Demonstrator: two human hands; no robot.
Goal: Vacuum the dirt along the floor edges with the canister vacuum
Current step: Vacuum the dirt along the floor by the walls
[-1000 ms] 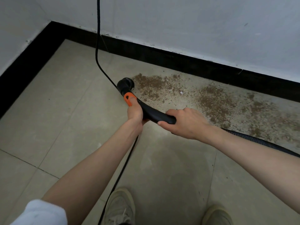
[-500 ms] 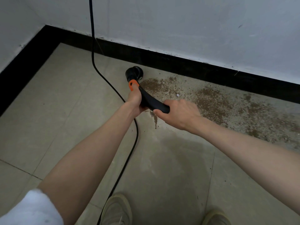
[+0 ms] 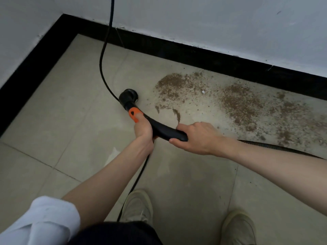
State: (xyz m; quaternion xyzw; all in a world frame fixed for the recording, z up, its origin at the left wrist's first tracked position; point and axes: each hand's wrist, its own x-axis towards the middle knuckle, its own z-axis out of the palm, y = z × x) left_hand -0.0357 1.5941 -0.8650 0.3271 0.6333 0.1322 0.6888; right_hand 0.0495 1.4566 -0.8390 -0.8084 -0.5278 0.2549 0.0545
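A curved black vacuum handle [image 3: 164,129] with an orange slider [image 3: 134,113] ends in a round black brush nozzle [image 3: 128,96] that sits low over the tile floor. My left hand [image 3: 143,129] grips the handle just behind the orange part, thumb on it. My right hand [image 3: 196,137] grips the rear end of the handle, where the ribbed black hose [image 3: 276,147] runs off to the right. Brown dirt [image 3: 235,101] lies scattered along the black baseboard [image 3: 203,55], to the right of the nozzle.
A black power cord [image 3: 104,68] hangs down the white wall, curves past the nozzle and runs under my left arm between my shoes [image 3: 137,206]. The room corner [image 3: 65,16] lies at the upper left. A tile joint [image 3: 35,161] crosses the beige floor on the left.
The nozzle has pulled back from the baseboard toward me and to the left, off the dirt patch. Thin streaks of dirt trail beside the handle. Both hands keep their grip.
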